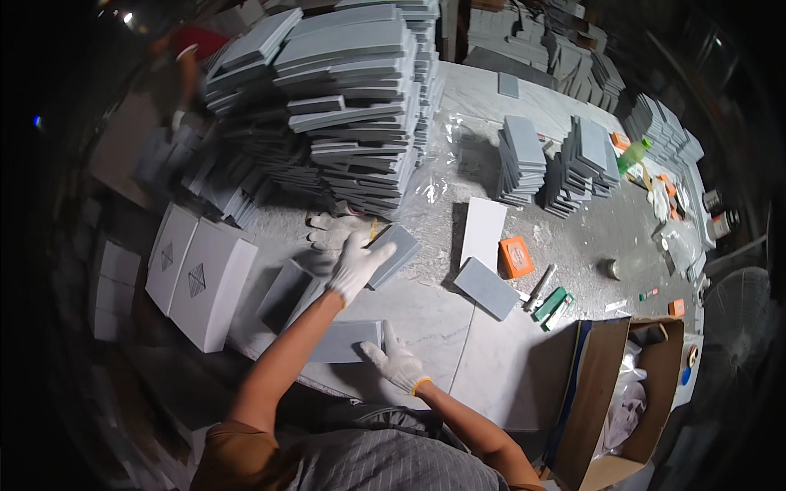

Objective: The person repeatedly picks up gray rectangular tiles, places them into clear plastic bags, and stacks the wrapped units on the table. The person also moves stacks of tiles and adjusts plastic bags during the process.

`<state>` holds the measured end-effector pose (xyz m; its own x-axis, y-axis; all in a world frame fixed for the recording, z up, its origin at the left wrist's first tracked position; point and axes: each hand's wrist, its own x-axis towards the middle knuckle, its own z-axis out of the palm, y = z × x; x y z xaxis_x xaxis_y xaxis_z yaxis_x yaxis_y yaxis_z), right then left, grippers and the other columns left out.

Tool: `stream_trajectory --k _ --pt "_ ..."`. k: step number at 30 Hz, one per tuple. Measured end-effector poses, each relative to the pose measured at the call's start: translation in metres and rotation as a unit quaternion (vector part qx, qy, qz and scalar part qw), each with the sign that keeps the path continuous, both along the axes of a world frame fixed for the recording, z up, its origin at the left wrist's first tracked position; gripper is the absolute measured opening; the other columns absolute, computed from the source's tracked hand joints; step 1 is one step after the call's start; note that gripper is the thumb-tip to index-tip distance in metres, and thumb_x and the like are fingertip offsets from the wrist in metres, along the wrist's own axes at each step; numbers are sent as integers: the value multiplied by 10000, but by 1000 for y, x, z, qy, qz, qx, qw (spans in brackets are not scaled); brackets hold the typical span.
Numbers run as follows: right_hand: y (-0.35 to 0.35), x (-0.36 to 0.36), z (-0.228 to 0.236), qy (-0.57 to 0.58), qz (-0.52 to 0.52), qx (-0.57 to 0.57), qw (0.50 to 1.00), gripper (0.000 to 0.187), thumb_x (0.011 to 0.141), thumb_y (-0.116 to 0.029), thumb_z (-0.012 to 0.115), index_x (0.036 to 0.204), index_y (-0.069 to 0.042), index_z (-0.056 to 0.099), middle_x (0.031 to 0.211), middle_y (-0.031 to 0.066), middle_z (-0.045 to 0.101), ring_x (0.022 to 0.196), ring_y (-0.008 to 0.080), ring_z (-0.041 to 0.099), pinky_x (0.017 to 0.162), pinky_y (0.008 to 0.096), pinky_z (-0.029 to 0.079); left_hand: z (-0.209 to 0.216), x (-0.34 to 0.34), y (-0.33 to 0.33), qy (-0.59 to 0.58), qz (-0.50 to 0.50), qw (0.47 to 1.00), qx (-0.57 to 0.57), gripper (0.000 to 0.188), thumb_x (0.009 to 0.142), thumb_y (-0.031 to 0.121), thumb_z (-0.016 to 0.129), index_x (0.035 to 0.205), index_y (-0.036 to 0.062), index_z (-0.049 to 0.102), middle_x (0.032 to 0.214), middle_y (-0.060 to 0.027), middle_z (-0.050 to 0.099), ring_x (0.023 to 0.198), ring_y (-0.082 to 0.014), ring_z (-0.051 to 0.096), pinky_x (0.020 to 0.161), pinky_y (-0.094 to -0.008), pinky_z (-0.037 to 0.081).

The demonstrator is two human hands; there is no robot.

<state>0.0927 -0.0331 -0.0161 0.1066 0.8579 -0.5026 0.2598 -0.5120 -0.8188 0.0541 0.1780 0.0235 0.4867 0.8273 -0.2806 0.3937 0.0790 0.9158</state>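
My left hand (360, 268), in a white knit glove, grips the left edge of a small grey tile (399, 258), its thumb lying across the top face. Closer to me, my right hand (399, 366), gloved the same way, holds the right end of another grey tile (340, 342) near the table's front edge. The fingertips under both tiles are hidden. Left of my left forearm, a dark grey tile (282, 293) leans beside a white piece. A loose pair of work gloves (332, 231) lies just beyond my left hand.
A tall stack of grey tiles (352, 106) rises behind my left hand. White boxes (201, 278) stand at left. Rightward are a single tile (487, 288), an orange box (517, 257), a green box (553, 308), smaller tile stacks (521, 159) and an open carton (602, 393).
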Motion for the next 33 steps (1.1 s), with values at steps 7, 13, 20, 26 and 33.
stream_trajectory --k 7,13,20,26,33 --pt "-81 27 -92 258 -208 24 943 706 1003 -449 550 1523 -36 310 1210 158 632 1042 274 650 893 352 531 -104 72 68 -3 201 969 -144 323 906 355 703 1052 77 626 966 -51 677 804 -138 635 633 -322 517" --pt "-139 94 -82 493 -298 -16 817 535 1020 -370 550 1440 -58 435 1124 42 656 931 136 641 816 284 542 -75 95 -12 -125 115 979 -114 142 925 214 692 971 89 641 810 1 644 667 -96 606 589 -261 512" --pt "-108 98 -65 285 -334 85 894 309 1014 -233 583 1267 -56 590 1004 11 670 903 103 629 810 263 526 -45 64 -107 -53 -10 997 52 231 870 48 733 1079 54 637 939 -11 681 870 -94 644 786 -260 530" --pt "-68 103 -4 278 -386 135 870 363 992 -206 615 1292 -16 541 1161 56 629 1029 143 610 913 316 516 -17 41 -137 -108 -65 985 -118 173 888 68 691 1045 18 636 988 -43 703 904 -100 647 790 -270 530" --pt "-66 107 26 369 -275 152 875 225 972 -257 648 1075 -57 650 986 34 690 889 117 650 813 291 542 -17 25 -165 -12 -161 984 81 222 775 90 759 945 72 618 876 -45 670 805 -150 632 756 -332 515"
